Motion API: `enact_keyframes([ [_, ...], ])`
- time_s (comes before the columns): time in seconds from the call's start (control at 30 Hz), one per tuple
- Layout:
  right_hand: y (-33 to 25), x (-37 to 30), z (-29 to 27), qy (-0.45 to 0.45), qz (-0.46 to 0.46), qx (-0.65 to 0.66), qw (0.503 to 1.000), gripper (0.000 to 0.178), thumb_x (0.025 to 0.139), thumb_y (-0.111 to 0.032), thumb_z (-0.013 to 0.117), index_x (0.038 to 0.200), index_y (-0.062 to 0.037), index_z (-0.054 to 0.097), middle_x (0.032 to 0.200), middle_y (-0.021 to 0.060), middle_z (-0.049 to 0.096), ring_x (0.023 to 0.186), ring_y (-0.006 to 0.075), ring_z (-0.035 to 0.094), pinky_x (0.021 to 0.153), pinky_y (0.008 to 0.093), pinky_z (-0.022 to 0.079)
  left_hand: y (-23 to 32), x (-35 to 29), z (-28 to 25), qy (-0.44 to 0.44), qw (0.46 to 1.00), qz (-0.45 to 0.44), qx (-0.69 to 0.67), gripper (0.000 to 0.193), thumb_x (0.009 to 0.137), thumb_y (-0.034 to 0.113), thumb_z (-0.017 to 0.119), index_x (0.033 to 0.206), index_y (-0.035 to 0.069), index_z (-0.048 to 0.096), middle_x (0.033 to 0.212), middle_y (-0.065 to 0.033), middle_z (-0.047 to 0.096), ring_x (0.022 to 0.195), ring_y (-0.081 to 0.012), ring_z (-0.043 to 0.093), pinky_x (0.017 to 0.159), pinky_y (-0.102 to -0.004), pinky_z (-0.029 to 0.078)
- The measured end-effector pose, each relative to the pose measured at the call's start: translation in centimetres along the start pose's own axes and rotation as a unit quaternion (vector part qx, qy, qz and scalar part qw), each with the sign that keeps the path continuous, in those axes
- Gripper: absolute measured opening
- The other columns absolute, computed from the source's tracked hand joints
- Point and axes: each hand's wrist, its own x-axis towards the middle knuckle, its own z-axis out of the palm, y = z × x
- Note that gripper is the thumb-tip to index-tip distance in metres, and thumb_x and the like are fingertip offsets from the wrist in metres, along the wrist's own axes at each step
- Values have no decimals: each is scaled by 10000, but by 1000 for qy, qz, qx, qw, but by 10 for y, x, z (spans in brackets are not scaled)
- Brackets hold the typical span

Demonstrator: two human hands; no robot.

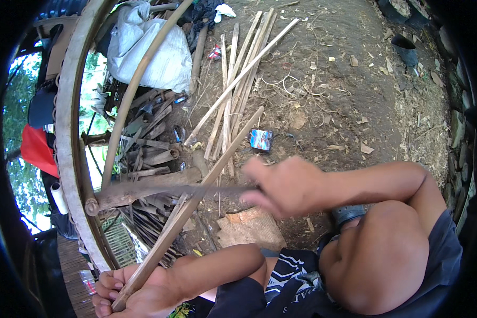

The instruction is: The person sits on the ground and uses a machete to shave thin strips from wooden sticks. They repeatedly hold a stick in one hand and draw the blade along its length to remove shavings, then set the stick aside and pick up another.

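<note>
My left hand (138, 291) is closed around the near end of a long, pale wooden strip (167, 238), low at the left. From there the strip slants up and away to the right, its far end pointing over the ground. My right hand (289, 185) grips a long, dark blade (230, 188), probably a machete; motion smears it and its handle is hidden in the fist. Pointing left, the blade lies across the middle of the strip. Whether it touches the wood I cannot tell. Behind it a thick log (124, 199) lies sideways.
Several long wooden strips (238, 79) lie on the dirt ahead. A blue package (261, 140) and flattened cardboard (252, 228) are nearby. A white sack (148, 58) and split wood (153, 124) sit at the left, beside a curved wooden rail (71, 106). My bent knee (376, 254) is at the right.
</note>
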Motion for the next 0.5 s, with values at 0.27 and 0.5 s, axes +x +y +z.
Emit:
enact_keyframes([
  [0.27, 27, -12, -2, 84, -63, 22, 994, 416, 1054, -385, 531, 1125, -2, 385, 613, 245, 604, 591, 501, 619, 551, 589, 495, 11, -9, 16, 15, 999, 8, -37, 388, 1032, 561, 582, 852, 221, 534, 755, 101, 485, 637, -82, 423, 607, -236, 366],
  [0.5, 24, -9, -19, 93, 55, -21, 994, 387, 1062, -393, 513, 1098, -27, 392, 609, 236, 592, 618, 501, 620, 586, 581, 500, 21, -18, 15, 37, 999, -10, -38, 372, 1064, 526, 538, 842, 227, 537, 798, 95, 510, 677, -76, 463, 624, -248, 386],
])
